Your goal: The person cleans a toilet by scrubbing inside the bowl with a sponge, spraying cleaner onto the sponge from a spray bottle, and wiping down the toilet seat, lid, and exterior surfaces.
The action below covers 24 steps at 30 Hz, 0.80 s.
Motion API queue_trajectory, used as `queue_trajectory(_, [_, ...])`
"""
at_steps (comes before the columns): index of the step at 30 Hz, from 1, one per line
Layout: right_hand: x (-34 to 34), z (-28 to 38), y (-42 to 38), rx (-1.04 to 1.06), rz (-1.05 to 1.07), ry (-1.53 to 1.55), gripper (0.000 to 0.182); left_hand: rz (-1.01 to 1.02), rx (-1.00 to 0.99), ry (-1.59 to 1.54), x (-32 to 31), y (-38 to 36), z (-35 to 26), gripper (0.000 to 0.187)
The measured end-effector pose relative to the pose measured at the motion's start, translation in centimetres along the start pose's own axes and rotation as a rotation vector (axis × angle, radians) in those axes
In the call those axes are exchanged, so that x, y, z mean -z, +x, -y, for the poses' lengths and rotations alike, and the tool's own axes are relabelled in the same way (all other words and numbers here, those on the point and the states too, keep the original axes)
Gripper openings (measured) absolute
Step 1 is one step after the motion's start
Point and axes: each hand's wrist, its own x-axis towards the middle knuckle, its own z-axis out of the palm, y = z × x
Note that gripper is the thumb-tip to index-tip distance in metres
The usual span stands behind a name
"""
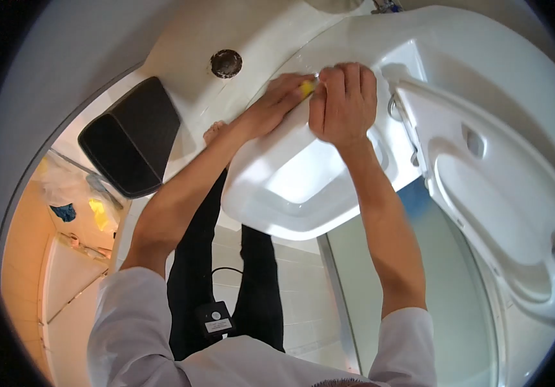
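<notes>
My left hand [281, 100] reaches to the upper rim of the white basin [242, 187], its fingers stretched around a small yellow item [307, 88] whose kind I cannot make out. Right beside it, my right hand [345, 103] is closed in a fist over the basin's edge. Something small and pale or shiny shows between the two hands. What the right fingers hold is hidden. Below the right hand, the inside of the basin lies partly in bright light.
Hinged at the right is a raised white moulded panel [510, 213] with recesses. On the pale surface at upper left is a round, dirty-edged hole [226, 64]. A black bin-like container [132, 138] stands left of my arm. Plastic bags [64, 184] lie farther left.
</notes>
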Motion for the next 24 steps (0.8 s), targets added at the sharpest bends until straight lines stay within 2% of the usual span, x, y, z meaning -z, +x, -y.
queue_trajectory(1, [-0.2, -0.2, -0.3, -0.007, -0.007, -0.002, 0.031, -0.085, 0.031, 0.297, 0.0, -2.8, 1.6, 0.049])
queue_trajectory(2, [0.0, 0.2, 0.0, -0.015, -0.022, -0.003, 0.031, -0.075, 0.026, 0.31, -0.6, -4.1, -1.2, 0.049])
queue_trajectory(3, [0.3, 0.4, 0.3, -0.009, -0.021, 0.021, 0.037, -0.2, 0.338, 0.179, -1.5, -5.4, -4.2, 0.05])
queue_trajectory(5, [1.1, 1.3, 1.2, 0.005, 0.028, 0.047, 0.052, -0.414, 0.651, -0.215, -1.7, -5.7, -7.8, 0.05])
queue_trajectory(6, [1.4, 2.1, 0.9, 0.005, 0.002, 0.032, 0.052, -0.402, 0.628, -0.201, -1.8, -5.2, -8.3, 0.05])
queue_trajectory(8, [1.4, 4.9, 0.0, -0.112, 0.016, 0.537, 0.052, -0.427, 0.419, -0.649, -1.8, -4.0, -8.6, 0.05])
queue_trajectory(9, [1.7, 7.0, -0.6, -0.14, 0.075, 0.543, 0.047, -0.427, 0.412, -0.644, -1.8, -3.8, -9.1, 0.05])
queue_trajectory(10, [2.2, 7.7, -0.9, -0.141, 0.076, 0.546, 0.047, -0.329, 0.388, -0.68, -1.6, -3.7, -10.1, 0.05])
queue_trajectory(12, [3.5, 8.6, -1.7, -0.364, -0.128, 0.563, 0.046, -0.119, 0.35, -0.748, -1.8, -3.9, -12.7, 0.051])
queue_trajectory(13, [4.9, 8.6, -2.6, -0.418, -0.158, 0.498, 0.051, -0.17, 0.36, -0.587, -2.5, -4.3, -14.2, 0.051])
queue_trajectory(14, [5.8, 8.6, -3.5, -0.414, -0.177, 0.49, 0.051, -0.156, 0.349, -0.577, -3.3, -4.1, -14.9, 0.051])
queue_trajectory(16, [7.4, 9.0, -6.2, -0.781, -0.41, 0.621, 0.055, -0.402, 0.102, 0.575, -5.4, -4.2, -16.5, 0.055])
queue_trajectory(17, [9.1, 9.6, -7.8, -0.87, -0.381, 0.526, 0.057, -0.472, -0.031, 0.433, -6.6, -3.8, -19.2, 0.055])
queue_trajectory(18, [10.8, 10.1, -9.2, -0.955, -0.356, 0.429, 0.058, -0.464, -0.048, 0.434, -7.8, -2.9, -21.1, 0.055])
queue_trajectory(20, [12.1, 10.0, -14.5, -1.084, -0.39, 0.705, 0.054, -0.513, -0.462, 0.077, -10.8, -0.9, -25.1, 0.053])
queue_trajectory(22, [14.1, 10.9, -19.0, -1.271, -0.347, 0.918, 0.04, -0.478, -0.5, 0.158, -13.6, -0.8, -31.8, 0.053])
queue_trajectory(23, [15.5, 11.8, -20.4, -1.268, -0.362, 0.92, 0.04, -0.454, -0.528, 0.246, -14.8, -1.1, -34.0, 0.054])
queue_trajectory(24, [16.8, 12.9, -21.7, -1.385, -0.332, 0.937, 0.033, -0.444, -0.536, 0.252, -15.8, -0.6, -34.4, 0.054])
